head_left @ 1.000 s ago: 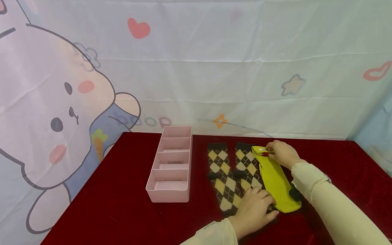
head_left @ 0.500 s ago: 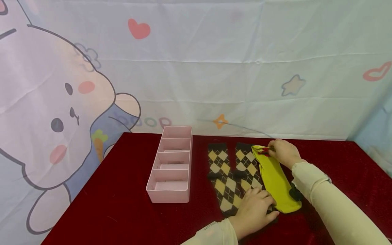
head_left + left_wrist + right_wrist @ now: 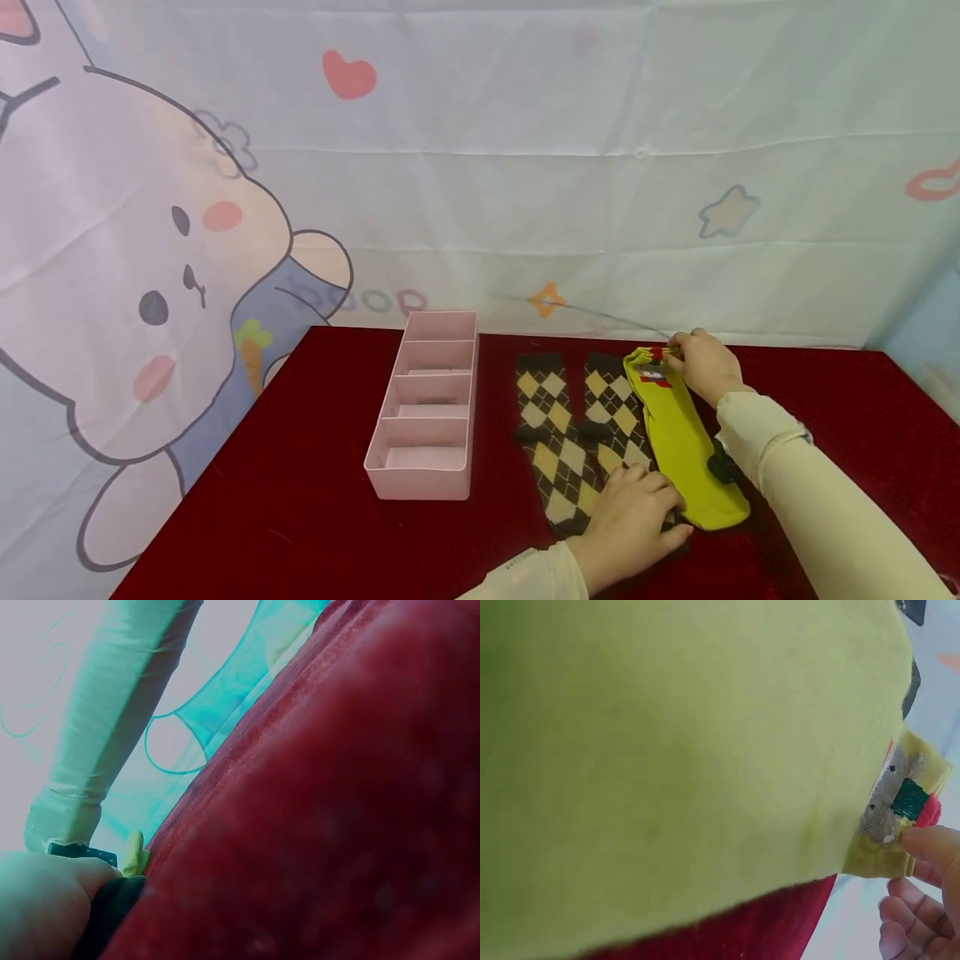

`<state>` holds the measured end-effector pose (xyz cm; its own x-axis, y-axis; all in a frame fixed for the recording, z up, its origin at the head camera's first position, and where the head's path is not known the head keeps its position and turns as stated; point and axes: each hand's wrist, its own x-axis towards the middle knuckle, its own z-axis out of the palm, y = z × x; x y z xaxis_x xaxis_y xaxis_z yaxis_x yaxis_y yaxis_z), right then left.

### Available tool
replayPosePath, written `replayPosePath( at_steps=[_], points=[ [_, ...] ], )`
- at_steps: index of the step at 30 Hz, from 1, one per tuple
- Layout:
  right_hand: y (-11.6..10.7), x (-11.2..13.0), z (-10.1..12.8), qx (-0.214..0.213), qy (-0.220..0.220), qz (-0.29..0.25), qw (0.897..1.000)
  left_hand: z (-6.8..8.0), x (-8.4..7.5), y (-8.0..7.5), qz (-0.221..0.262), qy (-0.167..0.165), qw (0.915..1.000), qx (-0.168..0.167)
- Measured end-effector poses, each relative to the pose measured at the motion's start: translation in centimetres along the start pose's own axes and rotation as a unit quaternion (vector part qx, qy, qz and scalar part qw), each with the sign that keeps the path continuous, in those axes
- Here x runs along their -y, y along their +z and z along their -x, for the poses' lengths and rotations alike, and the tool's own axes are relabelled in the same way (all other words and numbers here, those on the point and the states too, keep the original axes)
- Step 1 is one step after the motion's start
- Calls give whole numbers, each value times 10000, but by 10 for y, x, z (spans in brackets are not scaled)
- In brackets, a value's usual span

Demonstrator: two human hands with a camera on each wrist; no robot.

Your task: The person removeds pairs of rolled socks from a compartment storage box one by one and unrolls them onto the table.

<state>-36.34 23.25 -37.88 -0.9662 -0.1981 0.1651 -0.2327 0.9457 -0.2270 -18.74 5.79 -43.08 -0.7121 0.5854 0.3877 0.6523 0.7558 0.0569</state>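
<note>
Right hand [image 3: 705,365] has lifted yellow sock [image 3: 684,442] cuff; wrist view shows embroidery.

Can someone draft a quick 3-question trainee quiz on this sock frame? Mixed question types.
1. True or false: the right hand pinches the cuff end of the yellow sock.
2. How many compartments does the pink tray have? A) two B) four C) six
3. Fill in: the left hand rests on the near end of an ______ sock.

Key
1. True. The thumb and fingers grip the far, cuff end by the embroidered patch.
2. B, four, in a single row.
3. Argyle. Two argyle socks lie side by side on the red cloth, left of the yellow one.
</note>
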Motion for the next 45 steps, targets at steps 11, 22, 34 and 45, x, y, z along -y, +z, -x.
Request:
replayPosePath(
  at_steps=[11, 22, 34, 45],
  points=[
    [3, -6, -10, 203, 159, -459, 9986, -1, -3, -4, -117, -8, 9999, 30],
    [4, -8, -13, 323, 37, -614, 9976, -12, -6, -20, -100, -257, 9944, 1020],
    [6, -8, -11, 231, 98, -793, 9965, -16, -17, -9, -873, -1, 9960, 198],
    [10, -11, -15, 392, -110, -464, 9981, -16, -16, -3, -1103, 194, 9932, -330]
  ],
)
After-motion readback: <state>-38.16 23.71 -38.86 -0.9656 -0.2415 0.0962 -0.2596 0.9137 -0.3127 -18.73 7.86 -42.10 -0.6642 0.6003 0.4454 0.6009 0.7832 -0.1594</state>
